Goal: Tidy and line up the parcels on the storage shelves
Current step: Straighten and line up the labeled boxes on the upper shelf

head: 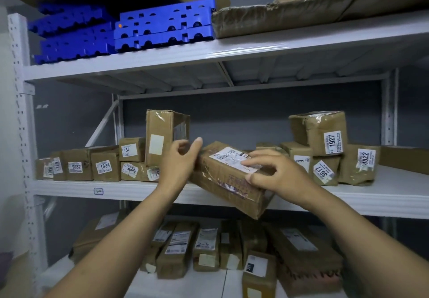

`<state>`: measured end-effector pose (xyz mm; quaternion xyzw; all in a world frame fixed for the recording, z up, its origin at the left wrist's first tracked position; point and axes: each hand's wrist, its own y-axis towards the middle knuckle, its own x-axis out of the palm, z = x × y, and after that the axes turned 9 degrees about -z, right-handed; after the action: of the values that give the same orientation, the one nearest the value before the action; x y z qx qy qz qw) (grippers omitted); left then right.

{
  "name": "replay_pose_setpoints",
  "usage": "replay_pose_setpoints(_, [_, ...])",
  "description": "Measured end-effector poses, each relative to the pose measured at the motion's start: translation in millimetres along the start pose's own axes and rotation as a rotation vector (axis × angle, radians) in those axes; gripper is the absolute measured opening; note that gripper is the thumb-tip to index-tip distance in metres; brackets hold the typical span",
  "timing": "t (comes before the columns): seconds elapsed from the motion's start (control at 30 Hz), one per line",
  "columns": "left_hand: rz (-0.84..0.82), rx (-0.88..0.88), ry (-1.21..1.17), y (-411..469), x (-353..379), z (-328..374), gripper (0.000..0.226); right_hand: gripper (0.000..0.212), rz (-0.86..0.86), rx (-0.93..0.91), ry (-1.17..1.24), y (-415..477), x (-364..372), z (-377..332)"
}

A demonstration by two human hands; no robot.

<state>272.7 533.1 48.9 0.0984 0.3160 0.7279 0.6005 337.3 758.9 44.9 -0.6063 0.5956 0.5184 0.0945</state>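
**A:** Where is the parcel being handled?

**B:** The long parcel [229,181], a brown cardboard block wrapped in glossy tape with a white printed label, lies tilted on the white metal middle shelf [69,187]. Its near end juts past the front edge.

**A:** And the hands?

**B:** The right hand [271,177] grips it, fingers spread across the label and thumb pressed into the side face. The left hand [180,160] is relaxed, fingers loosely extended at the parcel's left edge. Whether it touches, I cannot tell.

**A:** What's around it?

**B:** An upright parcel [162,135] with a blank sticker stands just behind the left hand. To the right, the crumpled, boxy parcel 1927 [322,133] sits on top of others. On the shelf above, ribbed blue plastic trays [162,28] are stacked.
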Motion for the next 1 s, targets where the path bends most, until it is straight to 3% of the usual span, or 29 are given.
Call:
replay_pose_setpoints(0.07, [-0.275, -0.285, -0.171, -20.4, 10.9, 18.1, 0.065, 0.040, 0.003, -0.034, -0.023, -17.1, -7.4, 4.4])
replay_pose_setpoints(0.13, [-0.408, -0.401, -0.427, -40.4, 22.5, 30.7, 0.044, 0.051, 0.031, -0.084, -0.070, -36.1, -15.8, 11.6])
replay_pose_setpoints(0.2, [-0.392, -0.349, -0.623, -58.1, 37.5, 38.3, 0.022, 0.063, 0.099, -0.105, -0.007, -56.1, -24.4, 22.2])
replay_pose_setpoints(0.27, [-0.332, -0.240, -0.688, -75.7, 54.5, 41.2, 0.029, 0.075, 0.199, -0.034, 0.105, -77.1, -33.1, 36.5])
replay_pose_setpoints(0.37, [-0.308, -0.090, -0.511, -109.9, 81.9, 51.9, 0.078, 0.084, 0.260, 0.146, 0.361, -110.5, -49.8, 57.3])
replay_pose_setpoints(0.47, [-0.362, 0.042, -0.191, -150.2, 117.4, 70.7, 0.096, 0.078, 0.184, 0.209, 0.536, -149.4, -69.9, 75.0])
replay_pose_setpoints(0.57, [-0.423, 0.088, -0.166, -182.6, 153.9, 88.8, 0.110, 0.053, 0.049, 0.183, 0.510, -191.2, -92.5, 87.9])
replay_pose_setpoints(0.63, [-0.465, 0.110, -0.134, -201.4, 176.2, 99.3, 0.111, 0.049, -0.017, 0.168, 0.510, -217.9, -108.1, 95.2])
replay_pose_setpoints(0.83, [-0.697, 0.211, -0.135, -234.8, 224.3, 139.5, 0.094, 0.089, -0.070, 0.184, 0.453, -278.2, -159.7, 118.3])
replay_pose_setpoints(1.0, [-0.880, 0.290, -0.162, -233.7, 256.0, 171.8, 0.100, 0.077, -0.019, 0.194, 0.305, -306.3, -195.7, 136.3])
